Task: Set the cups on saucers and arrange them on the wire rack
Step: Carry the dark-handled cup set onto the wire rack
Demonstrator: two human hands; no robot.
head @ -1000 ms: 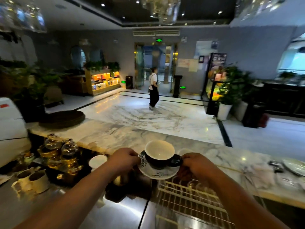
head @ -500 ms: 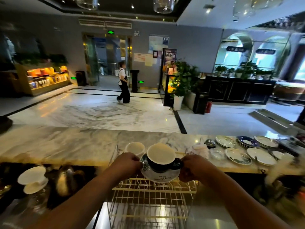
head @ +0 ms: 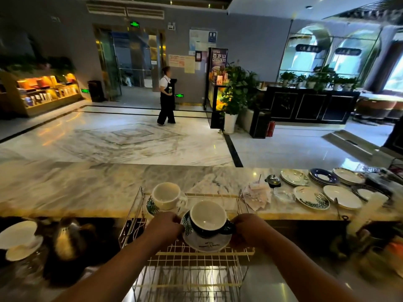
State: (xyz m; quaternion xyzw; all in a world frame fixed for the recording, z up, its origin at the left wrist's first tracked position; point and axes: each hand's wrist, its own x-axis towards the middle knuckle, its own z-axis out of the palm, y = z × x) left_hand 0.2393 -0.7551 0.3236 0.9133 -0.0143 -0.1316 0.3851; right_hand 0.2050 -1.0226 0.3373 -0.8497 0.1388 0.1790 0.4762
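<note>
A dark cup [head: 208, 219] with a white inside sits on a white leaf-patterned saucer [head: 207, 243]. My left hand [head: 164, 225] grips the saucer's left rim and my right hand [head: 249, 229] grips its right rim, beside the cup's handle. I hold the pair just above the top of the wire rack [head: 189, 267]. At the rack's back left stands a white cup [head: 166, 195] on its own leaf-patterned saucer [head: 151, 207].
Several loose saucers [head: 311, 198] lie on the marble counter [head: 87, 186] to the right. A crumpled paper [head: 257, 196] and a small glass dish [head: 283, 195] lie between them and the rack. A metal kettle [head: 67, 238] and a white cup on a saucer [head: 18, 238] stand at the left.
My view swung right from the kettles to the rack. Both hands carried the cup and saucer along and lowered them close over the rack's top.
</note>
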